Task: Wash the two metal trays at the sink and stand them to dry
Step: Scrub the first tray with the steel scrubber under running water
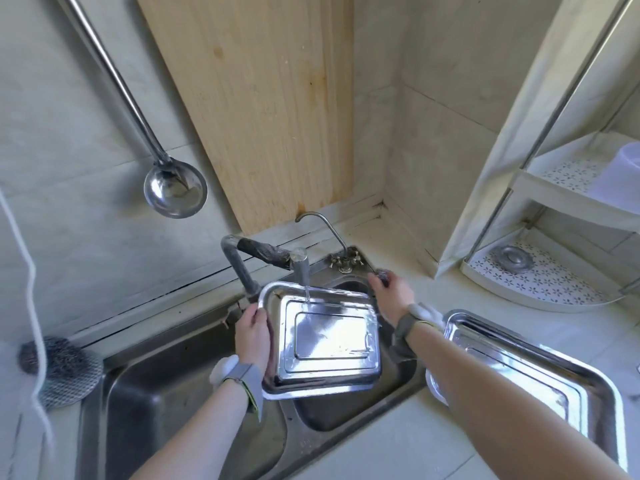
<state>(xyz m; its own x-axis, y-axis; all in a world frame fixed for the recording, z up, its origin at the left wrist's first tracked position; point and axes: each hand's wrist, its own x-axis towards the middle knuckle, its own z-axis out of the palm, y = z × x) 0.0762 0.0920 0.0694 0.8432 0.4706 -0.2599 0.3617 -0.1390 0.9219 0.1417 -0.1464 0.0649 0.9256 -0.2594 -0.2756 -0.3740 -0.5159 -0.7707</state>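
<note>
Gripping wet tray (329, 337) one-handed, left hand (252, 336) on rim, right hand (391, 296) curled round scourer (382, 274): risks slipping into sink (156, 393).

Tray under the tap (329, 337): polished metal, mirror-bright, wet.
Second tray (540, 368): same glossy metal.
Sink (166, 393): brushed steel, dull, stained.
Ladle (175, 192): smooth shiny metal.
Board (263, 98): pale bare wood, matt, grain showing.
Mesh pad (59, 368): coarse grey weave, rough.
Small scourer (382, 274) in the right hand (393, 299): grey metal mesh.
Corner shelf (540, 285): cream plastic, perforated.
Wall tiles (69, 254): smooth, faintly glossy.
Wristbands (242, 375): grey cloth.
</note>
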